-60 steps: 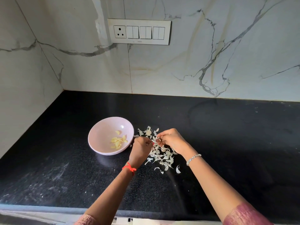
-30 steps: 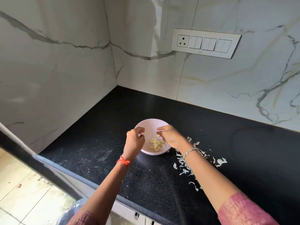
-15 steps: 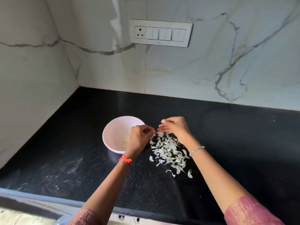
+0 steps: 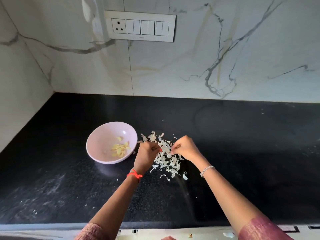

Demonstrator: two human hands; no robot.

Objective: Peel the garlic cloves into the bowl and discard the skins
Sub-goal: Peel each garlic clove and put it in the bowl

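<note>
Where the front edge of the black desk meets the bottom of the view, two forearms in pink sleeves reach forward over it. The left wrist wears a red thread and the right a thin silver bracelet. Beyond the wrists, a loose heap of white papery skins lies on the desk, with a few stray flakes just nearer than the rest. Both hands are down at the far half of this heap, close together but apart. The left hand is curled, knuckles up, its fingertips tucked in at the heap's left edge; whether it holds anything cannot be told. The right hand has thumb and fingertips drawn together, pinching at a bit of skin.

Just left of the heap and the left hand stands a pale pink bowl, upright on the desk. A small cluster of peeled cloves, yellowish, sits in its right side.

Farther back the desk runs bare to a white marble-veined wall, which carries a white switch plate with one socket.
</note>
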